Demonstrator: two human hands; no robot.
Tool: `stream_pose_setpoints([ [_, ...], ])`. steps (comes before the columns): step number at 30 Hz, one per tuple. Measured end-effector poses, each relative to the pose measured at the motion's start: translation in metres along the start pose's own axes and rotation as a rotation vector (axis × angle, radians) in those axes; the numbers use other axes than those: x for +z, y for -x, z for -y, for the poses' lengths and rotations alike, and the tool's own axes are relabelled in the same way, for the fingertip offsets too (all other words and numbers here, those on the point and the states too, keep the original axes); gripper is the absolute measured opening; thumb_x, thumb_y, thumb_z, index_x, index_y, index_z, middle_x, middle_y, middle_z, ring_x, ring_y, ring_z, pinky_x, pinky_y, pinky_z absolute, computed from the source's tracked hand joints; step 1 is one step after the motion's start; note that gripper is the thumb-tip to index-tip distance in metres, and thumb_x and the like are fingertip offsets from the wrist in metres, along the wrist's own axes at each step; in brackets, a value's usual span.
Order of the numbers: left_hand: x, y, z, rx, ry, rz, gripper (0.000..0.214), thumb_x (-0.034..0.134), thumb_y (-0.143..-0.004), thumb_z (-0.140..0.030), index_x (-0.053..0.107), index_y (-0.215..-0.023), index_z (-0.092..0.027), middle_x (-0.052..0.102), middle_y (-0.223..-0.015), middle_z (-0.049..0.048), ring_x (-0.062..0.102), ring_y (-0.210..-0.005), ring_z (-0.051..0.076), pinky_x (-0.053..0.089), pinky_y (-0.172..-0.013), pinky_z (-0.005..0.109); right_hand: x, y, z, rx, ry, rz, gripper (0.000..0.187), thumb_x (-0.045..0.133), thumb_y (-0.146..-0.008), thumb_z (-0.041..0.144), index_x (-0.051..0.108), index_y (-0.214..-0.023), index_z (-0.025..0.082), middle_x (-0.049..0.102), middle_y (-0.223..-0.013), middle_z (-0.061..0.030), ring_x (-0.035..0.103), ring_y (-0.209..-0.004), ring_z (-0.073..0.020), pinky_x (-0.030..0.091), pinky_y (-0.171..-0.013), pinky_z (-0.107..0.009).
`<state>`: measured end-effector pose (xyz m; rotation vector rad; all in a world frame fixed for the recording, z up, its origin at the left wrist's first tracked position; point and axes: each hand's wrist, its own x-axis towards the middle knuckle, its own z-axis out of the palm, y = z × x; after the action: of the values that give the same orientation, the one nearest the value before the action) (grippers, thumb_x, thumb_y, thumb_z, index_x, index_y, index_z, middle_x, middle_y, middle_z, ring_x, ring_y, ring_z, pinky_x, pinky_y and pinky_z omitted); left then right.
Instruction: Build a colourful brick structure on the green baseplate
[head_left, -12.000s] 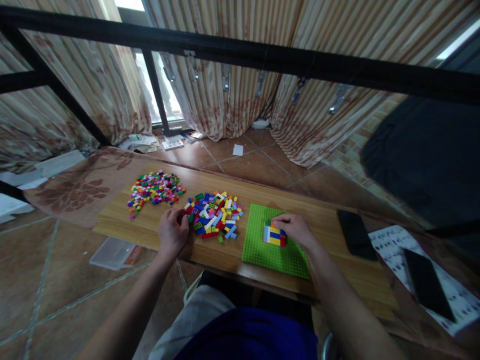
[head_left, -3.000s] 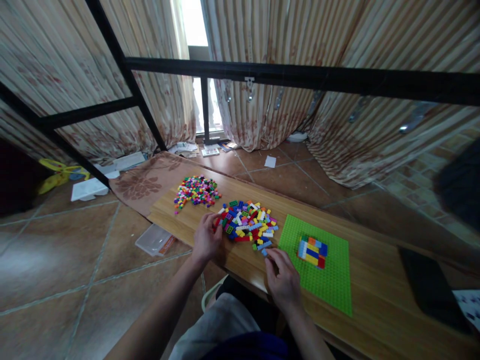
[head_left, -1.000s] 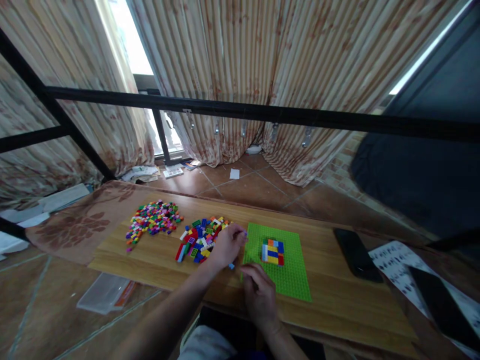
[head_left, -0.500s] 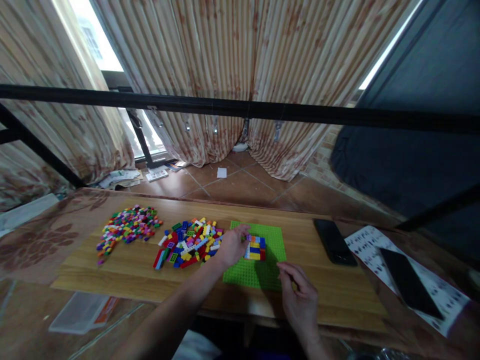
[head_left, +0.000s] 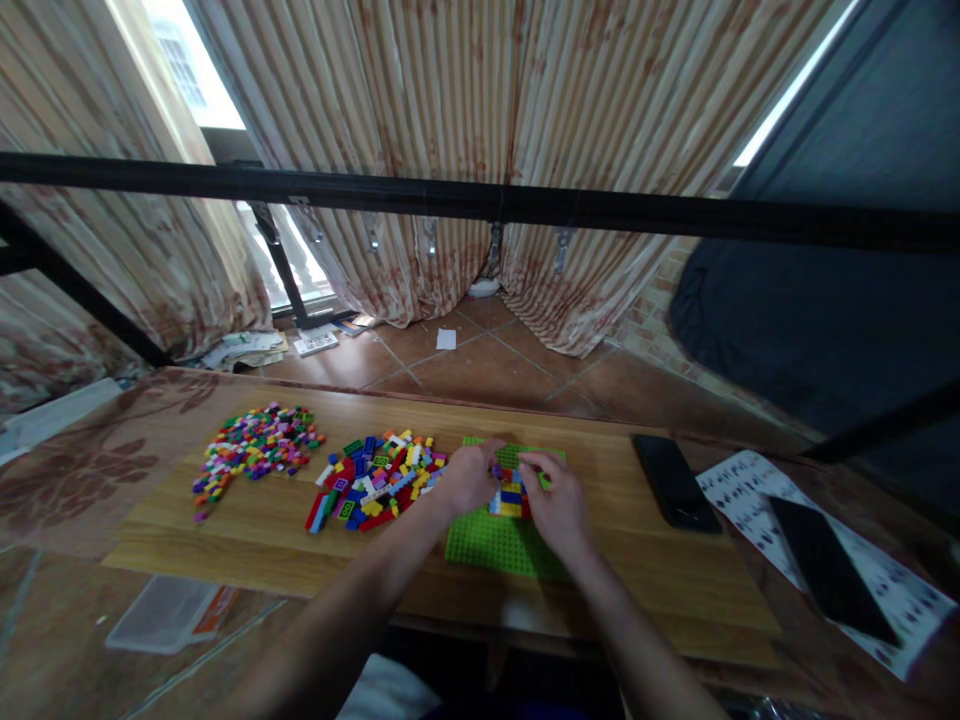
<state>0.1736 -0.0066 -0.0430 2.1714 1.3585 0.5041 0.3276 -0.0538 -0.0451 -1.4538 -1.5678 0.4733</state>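
Observation:
A green studded baseplate [head_left: 480, 548] lies on the wooden board, bearing a low block of blue, yellow, red, orange and white toy bricks [head_left: 511, 497]. My left hand [head_left: 471, 480] is closed in a pinch at the block's far left corner, with a small purple brick showing at its fingertips. On the block's right side, my right hand [head_left: 556, 500] has its thumb and fingers drawn together over the far edge. Whatever lies between those right fingertips is hidden. Both hands partly cover the block.
Left of the baseplate lies a heap of larger mixed bricks [head_left: 379, 485]; farther left is a pile of tiny coloured pieces [head_left: 259, 445]. A black phone [head_left: 675, 482] rests at right, near a printed sheet [head_left: 739, 490] with another dark device [head_left: 832, 570] on it.
My right hand has moved up and left from the baseplate's near right edge to the brick block. My left hand stays at the block's far left corner.

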Motion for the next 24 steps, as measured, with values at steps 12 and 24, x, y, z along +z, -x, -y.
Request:
stream_pose_setpoints([
  [12,-0.001,-0.009,0.007,0.037,0.032,0.061,0.054,0.053,-0.069,-0.01,0.058,-0.121,-0.02,0.071,-0.085,0.0016,0.067,-0.08,0.018,0.053,-0.074,0.024,0.026,-0.024,-0.027,0.149,0.025,0.264,0.022,0.057,-0.077,0.033,0.075,-0.081,0.022,0.074,-0.083,-0.0047,0.065,-0.078,-0.0213,0.048,-0.074,-0.033],
  [24,0.011,-0.004,0.031,-0.064,0.481,0.029,0.04,0.058,-0.076,-0.016,0.061,-0.117,-0.012,0.075,-0.086,0.0049,0.07,-0.084,0.017,0.054,-0.081,0.027,0.025,-0.025,-0.028,0.183,-0.007,0.314,0.018,0.059,-0.075,0.029,0.075,-0.077,0.021,0.075,-0.078,-0.003,0.066,-0.072,-0.0192,0.048,-0.068,-0.029],
])
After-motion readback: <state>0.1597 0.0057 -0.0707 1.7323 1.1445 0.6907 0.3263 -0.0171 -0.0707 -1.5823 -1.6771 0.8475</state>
